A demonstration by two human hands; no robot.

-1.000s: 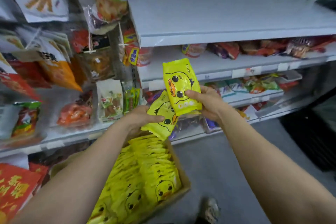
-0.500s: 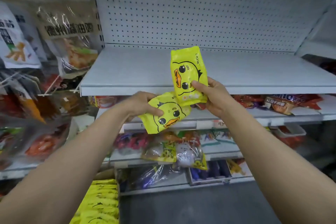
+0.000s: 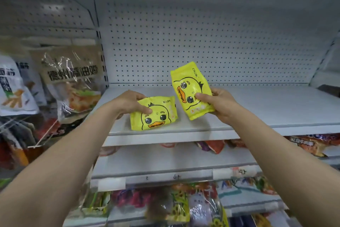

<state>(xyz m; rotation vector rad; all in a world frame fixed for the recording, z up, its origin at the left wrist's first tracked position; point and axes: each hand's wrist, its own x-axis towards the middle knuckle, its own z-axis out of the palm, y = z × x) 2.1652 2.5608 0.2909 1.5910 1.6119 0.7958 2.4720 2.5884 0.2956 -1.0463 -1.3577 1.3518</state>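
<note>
Out past the left hand, hanging snack bags crowd the next bay. That hand grips a yellow duck pack lying sideways, seemingly resting on the white shelf right at its front lip. Let go there and I'd expect it to slide off. Just right of it, a second duck pack is held upright above the shelf, pinched by the right hand. Stood on end, it may topple forward.

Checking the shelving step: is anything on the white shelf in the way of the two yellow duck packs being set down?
Nothing visible is. The white shelf is bare around both packs: the left hand holds the lying duck pack low at its front, the right hand holds the upright duck pack above it.
</note>
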